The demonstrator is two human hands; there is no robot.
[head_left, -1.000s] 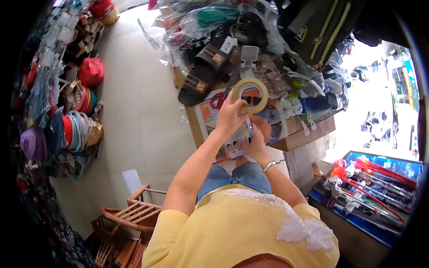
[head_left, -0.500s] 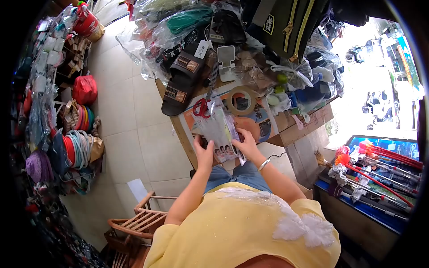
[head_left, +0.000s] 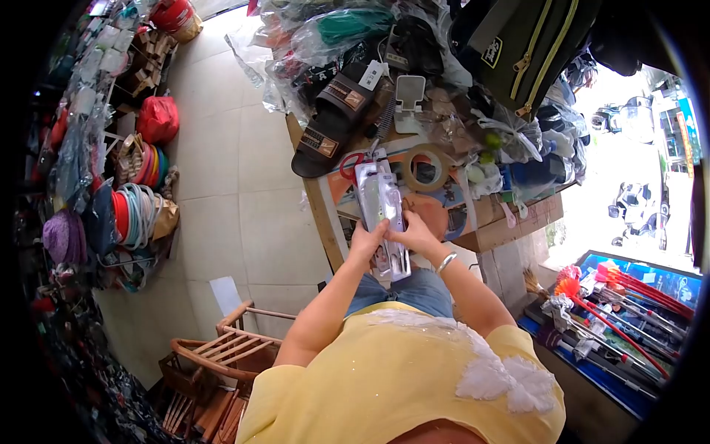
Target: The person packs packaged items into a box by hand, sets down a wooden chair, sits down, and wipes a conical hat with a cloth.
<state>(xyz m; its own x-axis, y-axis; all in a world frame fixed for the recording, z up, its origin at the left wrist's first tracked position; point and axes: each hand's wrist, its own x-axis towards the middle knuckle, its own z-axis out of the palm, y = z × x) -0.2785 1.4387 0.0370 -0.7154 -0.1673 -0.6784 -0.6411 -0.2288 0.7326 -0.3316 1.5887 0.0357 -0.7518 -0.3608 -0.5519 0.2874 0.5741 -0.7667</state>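
A stack of long clear plastic packages [head_left: 381, 192] is held over the near edge of the cardboard-covered table, with purple and white contents showing through. My left hand [head_left: 367, 243] grips the stack's left side. On the right side my right hand [head_left: 416, 235] is closed on it, and the thumbs of both hands lie close together on top. What exactly is inside the packages I cannot make out. Just beyond them are red-handled scissors [head_left: 349, 166], partly covered by the stack. A roll of tan tape [head_left: 425, 169] lies to the right of the packages.
Dark slide sandals [head_left: 319, 145] and a white stand [head_left: 409, 95] lie farther back, near heaped plastic bags [head_left: 355, 28] and a dark green bag [head_left: 529, 52]. A wooden chair [head_left: 222, 348] stands at lower left, stocked shelves [head_left: 111, 148] line the left, and red-handled rods [head_left: 614, 311] lie at right.
The hands have come closer together around the packages, which are now gathered into a neater stack instead of fanned apart. The camera view has shifted, so the table appears farther right.
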